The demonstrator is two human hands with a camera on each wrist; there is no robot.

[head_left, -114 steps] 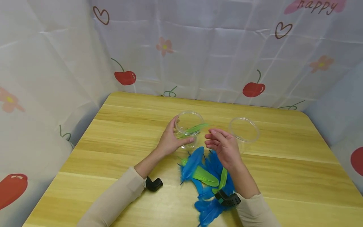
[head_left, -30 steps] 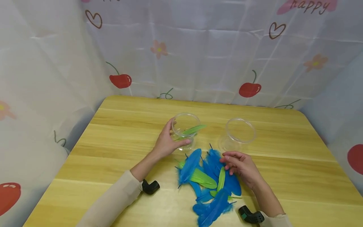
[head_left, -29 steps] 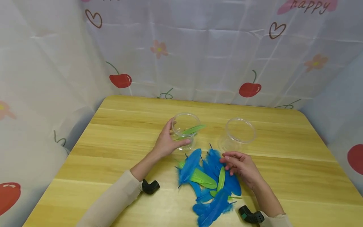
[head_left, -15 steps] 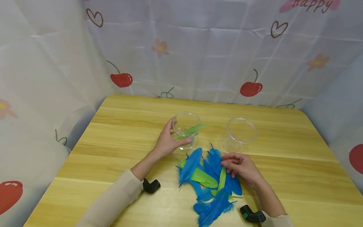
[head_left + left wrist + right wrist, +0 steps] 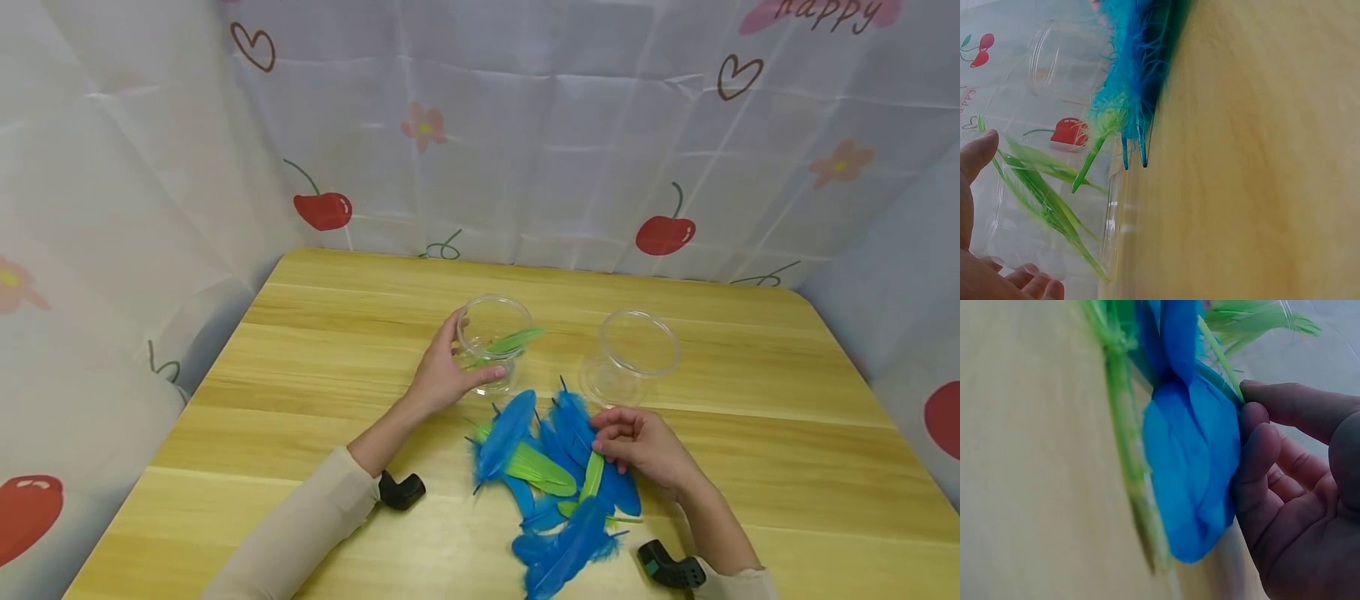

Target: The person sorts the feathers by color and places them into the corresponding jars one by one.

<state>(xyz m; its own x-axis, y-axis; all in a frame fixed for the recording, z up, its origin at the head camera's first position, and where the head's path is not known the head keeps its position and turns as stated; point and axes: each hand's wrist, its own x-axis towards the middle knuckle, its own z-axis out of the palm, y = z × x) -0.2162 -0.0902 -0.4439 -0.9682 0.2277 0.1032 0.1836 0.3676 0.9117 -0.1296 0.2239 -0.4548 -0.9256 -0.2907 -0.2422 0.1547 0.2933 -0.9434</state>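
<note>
My left hand (image 5: 441,375) grips a clear plastic cup (image 5: 495,297) by its side, thumb toward me. Several green feathers (image 5: 1041,190) stand slanted inside it, one tip poking past the rim in the head view. My right hand (image 5: 648,450) is over the right side of a loose feather pile, where thumb and forefinger pinch the end of a light green feather (image 5: 592,479). In the right wrist view its pale shaft (image 5: 1219,355) runs up to the fingertips. Blue feathers (image 5: 566,546) and a wider green feather (image 5: 542,471) lie in the pile below.
A second clear cup (image 5: 639,372) stands upright to the right, behind the right hand. The wooden table (image 5: 300,333) has a printed curtain (image 5: 525,167) along its back. Black wrist devices (image 5: 670,567) are worn at both cuffs.
My right hand came from beside the left cup down to the pile, and its thumb and forefinger closed on the green feather, whose end has shifted slightly up. The left hand keeps its cup.
</note>
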